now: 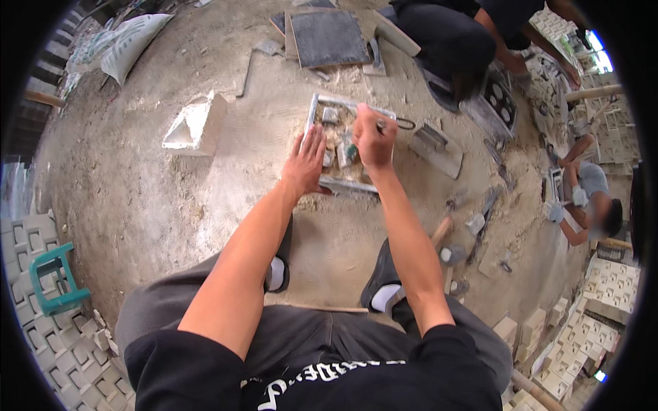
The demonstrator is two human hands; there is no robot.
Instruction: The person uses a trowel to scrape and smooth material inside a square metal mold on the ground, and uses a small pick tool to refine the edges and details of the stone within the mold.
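Observation:
A square mould frame (351, 186) with pale rims lies on the sandy floor ahead of me. Inside are pale blocks (330, 115) and loose sandy material. My left hand (306, 164) rests on the frame's left side, fingers stretched out and pointing away from me. Over the frame's right half, my right hand (375, 140) is closed in a fist, knuckles up. What it grips is mostly hidden by the fingers. A dark wire loop (406, 124) shows just right of that fist, and I cannot tell whether it belongs to the held thing.
A trowel-like float (437, 147) lies right of the frame. Beyond stand dark square boards (329, 40); a white hollow block (197, 127) sits left. Tools (485, 212) are scattered at right. One co-worker (589, 188) crouches far right, another (445, 38) ahead right. A green stool (58, 281) is left.

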